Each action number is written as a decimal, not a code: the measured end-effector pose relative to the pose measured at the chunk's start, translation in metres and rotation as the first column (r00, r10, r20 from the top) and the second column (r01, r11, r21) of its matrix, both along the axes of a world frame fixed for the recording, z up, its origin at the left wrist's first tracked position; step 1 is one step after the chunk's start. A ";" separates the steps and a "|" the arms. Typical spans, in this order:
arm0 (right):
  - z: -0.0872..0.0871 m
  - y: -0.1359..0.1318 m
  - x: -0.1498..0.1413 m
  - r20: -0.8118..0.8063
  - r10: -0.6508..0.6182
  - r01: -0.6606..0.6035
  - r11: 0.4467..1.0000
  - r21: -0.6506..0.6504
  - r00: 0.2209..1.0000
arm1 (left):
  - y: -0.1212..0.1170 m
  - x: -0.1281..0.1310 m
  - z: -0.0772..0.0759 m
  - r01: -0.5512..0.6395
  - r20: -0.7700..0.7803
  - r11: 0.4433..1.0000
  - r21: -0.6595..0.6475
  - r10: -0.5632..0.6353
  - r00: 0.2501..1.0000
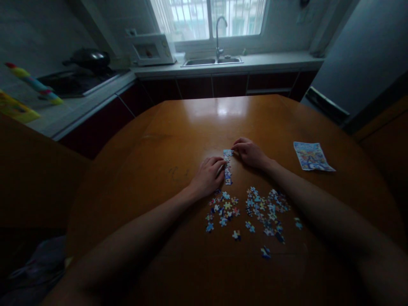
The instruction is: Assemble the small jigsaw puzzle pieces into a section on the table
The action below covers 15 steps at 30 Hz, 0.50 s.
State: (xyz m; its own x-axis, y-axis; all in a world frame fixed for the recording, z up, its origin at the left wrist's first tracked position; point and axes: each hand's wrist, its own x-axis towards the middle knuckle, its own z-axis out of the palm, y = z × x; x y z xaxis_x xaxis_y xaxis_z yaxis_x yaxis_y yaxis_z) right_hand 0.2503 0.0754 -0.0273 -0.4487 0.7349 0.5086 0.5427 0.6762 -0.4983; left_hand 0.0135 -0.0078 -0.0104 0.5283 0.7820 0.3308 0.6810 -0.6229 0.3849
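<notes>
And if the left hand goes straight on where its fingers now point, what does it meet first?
The left hand would probably meet the joined puzzle strip first, right by its fingertips; exact contact is unclear.

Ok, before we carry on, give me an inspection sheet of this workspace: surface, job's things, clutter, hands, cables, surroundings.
Surface: brown table, shiny, with dark marks left of the hands.
Job's things: joined puzzle strip between the hands; loose pieces in two groups, left pile and right pile, a few strays nearer the person.
Clutter: creased printed sheet at the right.
Hands: left hand at the strip's left edge; right hand at its far right corner; grip unclear.
Cables: nothing seen.
Surroundings: microwave, sink and window ahead; dark pan on the stove, left.
</notes>
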 end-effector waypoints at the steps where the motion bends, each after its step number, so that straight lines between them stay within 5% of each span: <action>1: 0.000 0.000 0.000 -0.005 0.000 0.000 1.000 -0.001 1.000 | 0.000 0.000 0.000 0.000 0.000 1.000 0.000 0.000 1.000; 15: -0.002 0.002 0.001 -0.039 0.004 -0.005 1.000 -0.020 0.999 | -0.001 0.000 0.001 0.002 -0.002 1.000 -0.004 -0.002 1.000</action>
